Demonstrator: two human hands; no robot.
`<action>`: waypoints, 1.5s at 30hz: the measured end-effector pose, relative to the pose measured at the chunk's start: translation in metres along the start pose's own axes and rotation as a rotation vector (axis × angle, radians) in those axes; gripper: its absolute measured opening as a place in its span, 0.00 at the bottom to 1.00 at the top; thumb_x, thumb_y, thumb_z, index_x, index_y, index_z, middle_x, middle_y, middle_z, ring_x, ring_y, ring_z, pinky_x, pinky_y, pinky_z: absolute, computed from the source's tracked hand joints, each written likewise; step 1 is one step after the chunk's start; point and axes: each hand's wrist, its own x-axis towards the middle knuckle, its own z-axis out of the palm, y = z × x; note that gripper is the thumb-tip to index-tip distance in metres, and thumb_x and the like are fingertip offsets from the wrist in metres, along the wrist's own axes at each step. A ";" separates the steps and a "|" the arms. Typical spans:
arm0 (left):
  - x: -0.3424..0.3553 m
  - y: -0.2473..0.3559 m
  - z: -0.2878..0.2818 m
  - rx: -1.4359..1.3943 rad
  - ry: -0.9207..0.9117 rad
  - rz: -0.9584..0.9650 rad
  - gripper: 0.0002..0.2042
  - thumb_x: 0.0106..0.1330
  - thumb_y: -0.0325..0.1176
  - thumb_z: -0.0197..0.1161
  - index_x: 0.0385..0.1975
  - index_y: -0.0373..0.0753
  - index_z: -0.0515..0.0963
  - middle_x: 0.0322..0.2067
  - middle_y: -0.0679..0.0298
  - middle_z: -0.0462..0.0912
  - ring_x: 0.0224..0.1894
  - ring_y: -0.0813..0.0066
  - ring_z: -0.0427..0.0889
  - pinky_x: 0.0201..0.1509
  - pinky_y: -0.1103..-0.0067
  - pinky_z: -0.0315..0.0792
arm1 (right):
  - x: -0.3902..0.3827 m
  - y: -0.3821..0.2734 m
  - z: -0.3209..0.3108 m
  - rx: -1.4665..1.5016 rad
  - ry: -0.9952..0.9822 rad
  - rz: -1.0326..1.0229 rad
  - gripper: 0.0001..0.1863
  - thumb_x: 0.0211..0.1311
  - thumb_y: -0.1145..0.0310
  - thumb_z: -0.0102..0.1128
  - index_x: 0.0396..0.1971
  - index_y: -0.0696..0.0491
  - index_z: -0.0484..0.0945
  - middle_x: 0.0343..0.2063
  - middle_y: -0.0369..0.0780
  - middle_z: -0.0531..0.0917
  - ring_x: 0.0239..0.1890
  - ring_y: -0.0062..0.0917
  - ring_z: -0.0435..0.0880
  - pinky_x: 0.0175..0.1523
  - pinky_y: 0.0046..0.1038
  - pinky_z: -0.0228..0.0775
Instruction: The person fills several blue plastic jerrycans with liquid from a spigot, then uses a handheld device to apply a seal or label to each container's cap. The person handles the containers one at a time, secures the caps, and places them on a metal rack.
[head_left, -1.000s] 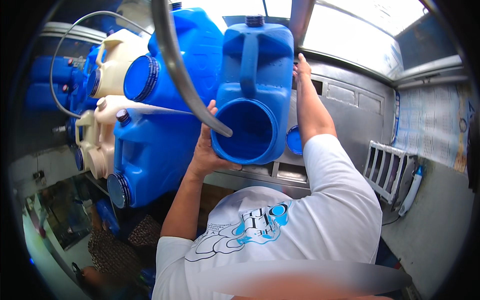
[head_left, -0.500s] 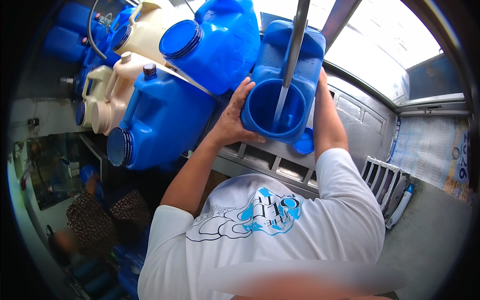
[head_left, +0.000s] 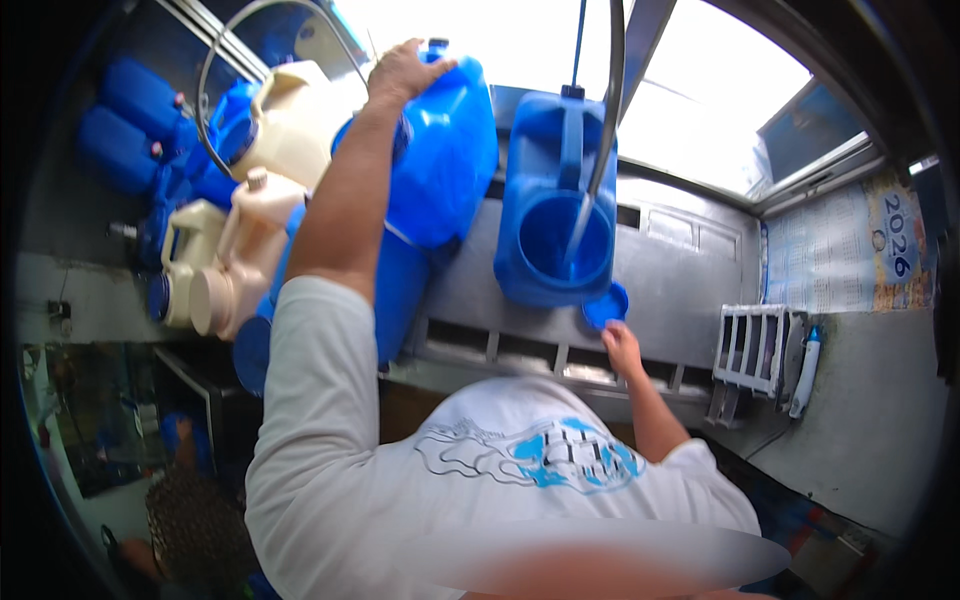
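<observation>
An uncapped blue jug [head_left: 525, 250] stands on the metal counter, its wide round mouth toward me. A metal pipe [head_left: 610, 120] with a pale end reaches into that mouth. My left hand [head_left: 405, 75] is closed over the top of another blue jug [head_left: 435, 165], beside its small dark cap; my forearm hides part of this jug. Beside the uncapped jug's near right corner lies a round blue lid [head_left: 604, 302]. My right hand [head_left: 622, 345] has its fingers closed at the lid's near edge.
Several cream jugs [head_left: 235, 255] and blue jugs [head_left: 125, 135] crowd the left side, with a curved hose [head_left: 203, 120] above them. A white slatted rack [head_left: 755, 350] hangs at right below a calendar [head_left: 830, 245]. At lower left is another person in a patterned garment [head_left: 200, 520].
Both hands have left the uncapped jug. My left hand has gone up and left onto the neighbouring blue jug; my right has come down to the lid. The uncapped jug now stands more upright.
</observation>
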 end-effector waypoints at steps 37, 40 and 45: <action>0.100 -0.031 0.059 -0.379 -0.241 -0.437 0.39 0.44 0.59 0.75 0.55 0.41 0.75 0.52 0.55 0.81 0.54 0.61 0.81 0.57 0.70 0.76 | -0.086 0.015 0.004 -0.061 0.004 0.493 0.20 0.56 0.61 0.64 0.46 0.56 0.80 0.37 0.44 0.86 0.39 0.30 0.85 0.47 0.30 0.76; 0.098 -0.024 0.061 -0.215 -0.258 -0.391 0.33 0.45 0.58 0.73 0.47 0.40 0.82 0.47 0.53 0.84 0.49 0.61 0.84 0.57 0.71 0.76 | -0.086 0.018 0.003 -0.081 -0.009 0.480 0.20 0.55 0.60 0.64 0.46 0.55 0.81 0.37 0.44 0.86 0.40 0.30 0.85 0.48 0.30 0.75; 0.111 -0.032 0.058 -0.339 -0.412 -0.320 0.24 0.54 0.52 0.67 0.43 0.39 0.85 0.47 0.52 0.84 0.48 0.60 0.84 0.56 0.69 0.75 | -0.083 0.023 -0.001 -0.108 0.019 0.496 0.21 0.55 0.58 0.64 0.46 0.54 0.81 0.37 0.44 0.86 0.41 0.32 0.85 0.49 0.31 0.75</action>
